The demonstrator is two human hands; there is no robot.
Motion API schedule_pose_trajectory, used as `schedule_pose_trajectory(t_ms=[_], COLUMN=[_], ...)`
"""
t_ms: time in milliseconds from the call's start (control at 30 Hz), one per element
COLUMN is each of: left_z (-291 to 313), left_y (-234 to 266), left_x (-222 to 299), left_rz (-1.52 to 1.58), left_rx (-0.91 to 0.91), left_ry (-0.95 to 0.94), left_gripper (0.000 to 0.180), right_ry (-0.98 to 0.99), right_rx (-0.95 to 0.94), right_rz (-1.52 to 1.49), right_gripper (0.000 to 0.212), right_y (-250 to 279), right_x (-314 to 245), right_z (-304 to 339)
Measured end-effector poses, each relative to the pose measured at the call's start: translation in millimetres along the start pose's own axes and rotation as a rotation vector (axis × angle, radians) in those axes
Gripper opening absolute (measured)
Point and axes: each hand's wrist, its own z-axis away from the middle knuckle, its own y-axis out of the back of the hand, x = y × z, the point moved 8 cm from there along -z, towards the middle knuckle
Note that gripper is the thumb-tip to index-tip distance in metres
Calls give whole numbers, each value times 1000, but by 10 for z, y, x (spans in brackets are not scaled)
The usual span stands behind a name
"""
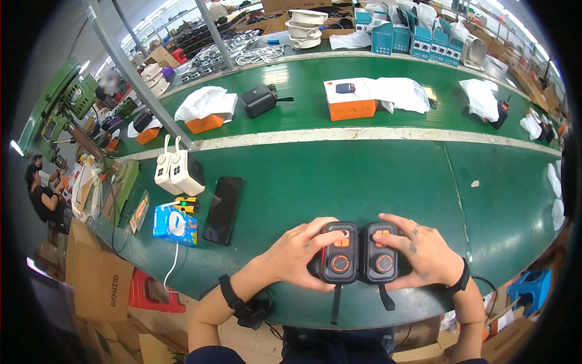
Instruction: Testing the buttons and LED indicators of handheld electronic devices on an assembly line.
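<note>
Two black box-shaped devices stand side by side at the near edge of the green table, each with orange buttons, an orange-ringed round dial and a wrist strap hanging toward me. My left hand (pixel 296 253) is wrapped round the left black device (pixel 340 274), a finger over its orange buttons. Around the outer side of the right black device (pixel 382 280) my right hand (pixel 426 255) is closed, with a finger on its buttons. The two devices nearly touch. Their undersides are hidden.
Left of my hands lie a black phone (pixel 224 210), a blue tissue pack (pixel 176 225), a small yellow-black gadget (pixel 188 204) and two cream devices (pixel 178 172). Beyond a pale rail, a green conveyor (pixel 303 79) carries an orange-white box (pixel 351 108) and a black device (pixel 258 101). A metal post (pixel 142 79) rises at left.
</note>
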Motion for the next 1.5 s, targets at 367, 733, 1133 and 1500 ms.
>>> schedule_pose_trajectory(t_ms=[367,733,1133,1500], left_z=[-113,-262,125,52], left_y=[378,1583,2578,2474], left_x=[75,-1062,-2680,-2245], left_rz=[-315,-713,-786,-818], left_rx=[-154,273,726,752], left_ry=[290,713,974,820], left_gripper=[85,73,90,91], right_ry=[-171,-202,-674,-233], right_rx=[-52,96,475,295], right_rz=[-5,142,377,524], right_gripper=[86,67,88,44], right_y=[176,366,675,420], right_x=[141,876,2572,913], right_z=[-334,-1129,-1516,-2573])
